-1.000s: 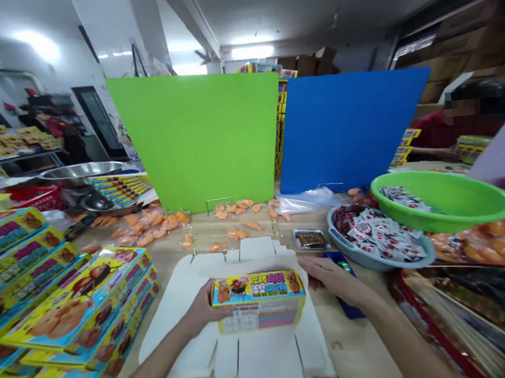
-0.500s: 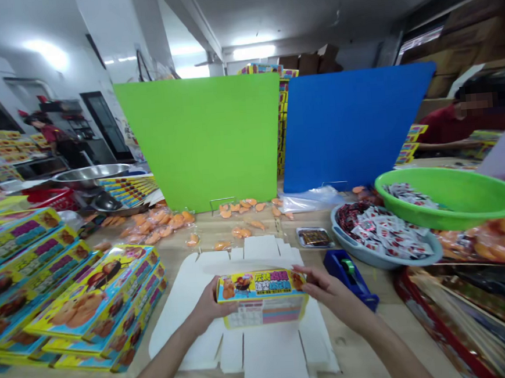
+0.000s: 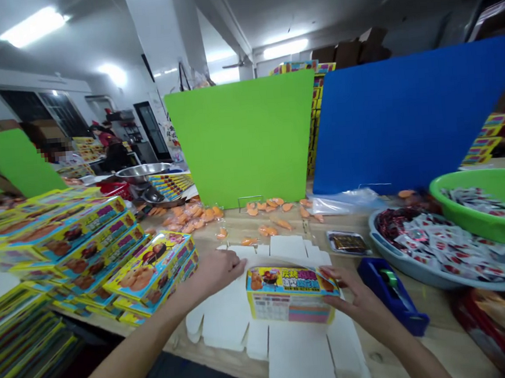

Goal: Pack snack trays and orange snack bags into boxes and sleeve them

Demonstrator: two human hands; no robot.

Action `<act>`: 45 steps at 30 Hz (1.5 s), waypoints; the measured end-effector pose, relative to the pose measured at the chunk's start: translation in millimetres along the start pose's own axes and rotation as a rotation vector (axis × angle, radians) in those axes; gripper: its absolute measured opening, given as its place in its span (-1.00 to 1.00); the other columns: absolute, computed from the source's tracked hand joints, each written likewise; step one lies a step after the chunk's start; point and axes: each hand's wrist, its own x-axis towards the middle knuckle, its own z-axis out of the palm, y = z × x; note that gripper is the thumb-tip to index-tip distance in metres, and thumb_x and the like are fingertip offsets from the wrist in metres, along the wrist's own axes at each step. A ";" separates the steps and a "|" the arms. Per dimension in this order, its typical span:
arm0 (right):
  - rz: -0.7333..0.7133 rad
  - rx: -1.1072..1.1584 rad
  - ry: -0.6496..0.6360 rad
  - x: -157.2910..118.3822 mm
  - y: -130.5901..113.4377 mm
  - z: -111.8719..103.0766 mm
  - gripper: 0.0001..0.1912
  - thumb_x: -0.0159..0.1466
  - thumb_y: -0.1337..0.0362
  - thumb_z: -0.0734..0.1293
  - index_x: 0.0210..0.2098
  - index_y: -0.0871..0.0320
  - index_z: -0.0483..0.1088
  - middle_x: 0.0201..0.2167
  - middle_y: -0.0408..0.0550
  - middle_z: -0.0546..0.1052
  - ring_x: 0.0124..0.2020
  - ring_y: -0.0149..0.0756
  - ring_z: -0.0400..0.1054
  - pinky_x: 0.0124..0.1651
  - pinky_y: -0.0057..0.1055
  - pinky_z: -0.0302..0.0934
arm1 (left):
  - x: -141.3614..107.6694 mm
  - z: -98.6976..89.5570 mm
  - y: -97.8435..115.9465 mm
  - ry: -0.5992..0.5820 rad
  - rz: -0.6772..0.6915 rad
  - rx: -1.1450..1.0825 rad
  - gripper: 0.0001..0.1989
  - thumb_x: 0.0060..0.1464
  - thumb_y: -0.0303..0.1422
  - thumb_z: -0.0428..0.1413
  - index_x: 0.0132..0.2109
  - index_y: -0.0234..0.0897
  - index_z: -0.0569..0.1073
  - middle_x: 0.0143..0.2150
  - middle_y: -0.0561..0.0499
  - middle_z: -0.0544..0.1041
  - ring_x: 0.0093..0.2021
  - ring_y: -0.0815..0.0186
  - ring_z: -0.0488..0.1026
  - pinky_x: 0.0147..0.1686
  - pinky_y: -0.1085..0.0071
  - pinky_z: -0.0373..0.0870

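A yellow and blue printed carton (image 3: 288, 285) stands in front of me on flat white carton blanks (image 3: 300, 348). Its long front panel faces up and a pale printed side faces me. My right hand (image 3: 352, 289) grips the carton's right end, thumb in front and fingers on top. My left hand (image 3: 218, 273) is off the carton, a little beyond its left end, with loosely bent fingers and nothing visible in them. Left of that hand, finished-looking cartons (image 3: 154, 266) of the same print lie stacked.
A blue tape dispenser (image 3: 394, 294) and a small packed tray (image 3: 348, 243) lie to the right. Beyond are a grey-blue basin (image 3: 382, 248) of sachets and a green basin (image 3: 491, 217). Orange packets (image 3: 193, 217) lie before green (image 3: 248, 137) and blue (image 3: 387, 120) boards. Coworkers stand farther off.
My left hand has let go of the carton and moved left and up. My right hand stays on the carton. The view has turned left, showing more of the stacks.
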 end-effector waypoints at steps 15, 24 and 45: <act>0.008 0.023 0.031 -3.3 1.6 5.0 -0.52 0.10 -0.01 0.30 -0.05 0.07 0.30 0.02 0.06 0.35 0.08 -0.05 0.17 -0.01 -0.14 0.20 | -22.8 39.0 20.1 0.175 -0.116 0.107 -0.50 0.21 -0.25 -0.24 -0.59 -0.31 0.34 -0.55 -0.04 0.44 -0.51 0.37 0.35 -0.46 0.45 0.06; -0.055 -0.003 0.052 -5.3 7.6 6.8 -0.55 0.13 0.05 0.30 -0.03 0.08 0.27 0.06 0.08 0.31 0.08 -0.09 0.18 0.06 -0.11 0.14 | -35.6 52.3 18.1 0.144 -0.087 0.151 -0.59 0.19 -0.28 -0.19 -0.56 -0.29 0.33 -0.54 -0.03 0.41 -0.48 0.34 0.35 -0.46 0.46 0.12; -0.065 0.479 0.521 -1.4 1.4 64.2 -0.88 0.19 0.31 0.24 -0.25 0.09 0.31 -0.02 0.02 0.36 0.04 -0.12 0.21 0.02 -0.13 0.15 | -26.0 115.2 45.4 0.516 -0.285 -1.358 -0.97 0.02 -0.45 0.00 -0.35 -0.27 0.32 -0.07 -0.01 0.35 -0.10 0.27 0.37 -0.14 0.35 0.35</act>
